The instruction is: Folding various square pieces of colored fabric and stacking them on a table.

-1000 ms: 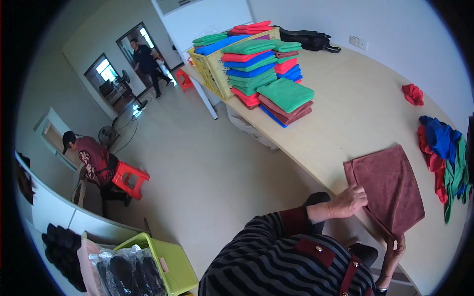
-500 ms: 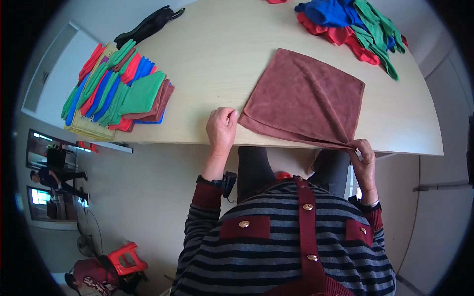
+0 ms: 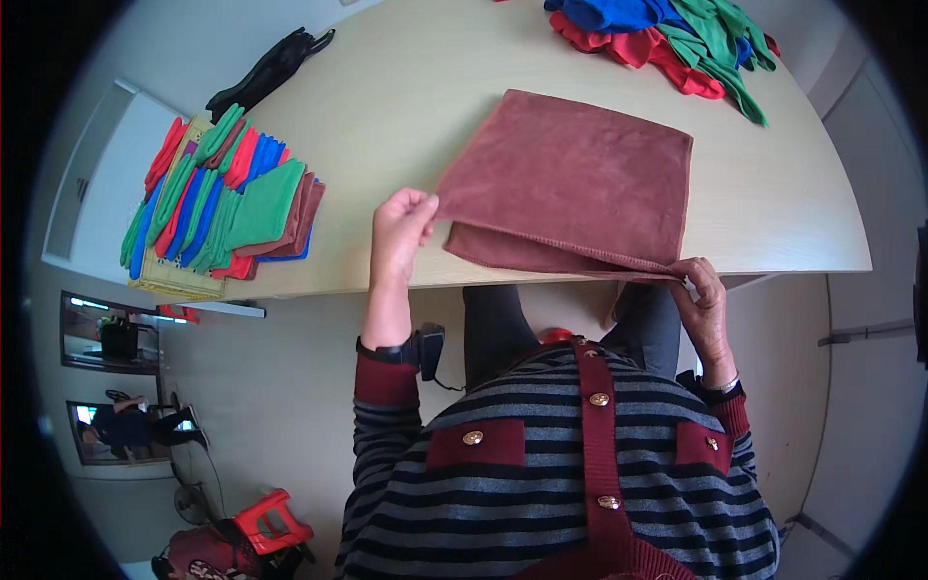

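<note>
A brown cloth (image 3: 580, 184) lies on the pale wooden table (image 3: 406, 106), its near edge folded up so two layers show. My left hand (image 3: 398, 232) pinches the near left corner of the cloth and lifts it slightly. At the table's front edge my right hand (image 3: 701, 295) grips the near right corner, where the layers meet. Both forearms wear striped sleeves with dark red cuffs, and a black band with a small device sits on my left wrist.
A stack of folded green, red, blue and brown cloths (image 3: 227, 208) sits at the table's left end. A heap of unfolded blue, red and green cloths (image 3: 667, 29) lies at the far right. A black item (image 3: 271, 68) lies far left. A red stool (image 3: 271, 517) stands on the floor below.
The view swung from the room down onto the table. My left hand went from resting flat on the table edge to pinching the cloth's near left corner; the cloth's near edge is now doubled.
</note>
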### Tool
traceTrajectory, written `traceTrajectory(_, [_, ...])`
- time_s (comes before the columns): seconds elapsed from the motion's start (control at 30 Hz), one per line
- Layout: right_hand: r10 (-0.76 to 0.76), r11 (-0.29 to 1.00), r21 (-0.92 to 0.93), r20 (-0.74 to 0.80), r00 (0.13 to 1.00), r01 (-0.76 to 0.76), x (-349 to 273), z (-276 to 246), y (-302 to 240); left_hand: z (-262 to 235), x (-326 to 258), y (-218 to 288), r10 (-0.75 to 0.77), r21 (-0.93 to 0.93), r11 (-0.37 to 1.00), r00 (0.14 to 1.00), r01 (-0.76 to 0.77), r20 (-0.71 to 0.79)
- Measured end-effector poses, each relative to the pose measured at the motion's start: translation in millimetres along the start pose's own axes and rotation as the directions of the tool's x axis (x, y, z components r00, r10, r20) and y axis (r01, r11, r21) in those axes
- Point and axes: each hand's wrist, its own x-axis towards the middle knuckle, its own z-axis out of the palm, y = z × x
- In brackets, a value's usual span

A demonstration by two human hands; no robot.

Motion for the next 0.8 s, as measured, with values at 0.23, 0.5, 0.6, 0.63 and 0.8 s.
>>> traceTrajectory(0.23, [0.0, 1.0, 0.011, 0.045, 0.999, 0.0, 4, 6, -5, -10, -25, -68, 0.001, 0.232, 0.973, 0.997, 0.017, -0.079])
traceTrajectory(0.5, [0.033, 0.993, 0.109, 0.007, 0.999, -0.034, 4, 4, 0, 3, -31, -75, 0.339, 0.515, 0.816, 0.939, -0.264, -0.057])
traceTrajectory(0.6, [0.102, 0.961, 0.258, 0.001, 0.995, -0.099, 7, 4, 3, 7, -48, -62, 0.415, 0.566, 0.748, 0.91, -0.347, 0.008])
traceTrajectory(0.63, [0.103, 0.961, 0.257, 0.004, 0.995, -0.101, 8, 3, 2, 7, -56, -61, 0.463, 0.57, 0.711, 0.884, -0.412, 0.062])
traceTrajectory(0.8, [0.119, 0.955, 0.271, 0.016, 0.993, -0.119, 27, -9, -11, 13, -72, -62, 0.565, 0.706, 0.519, 0.813, -0.482, 0.14])
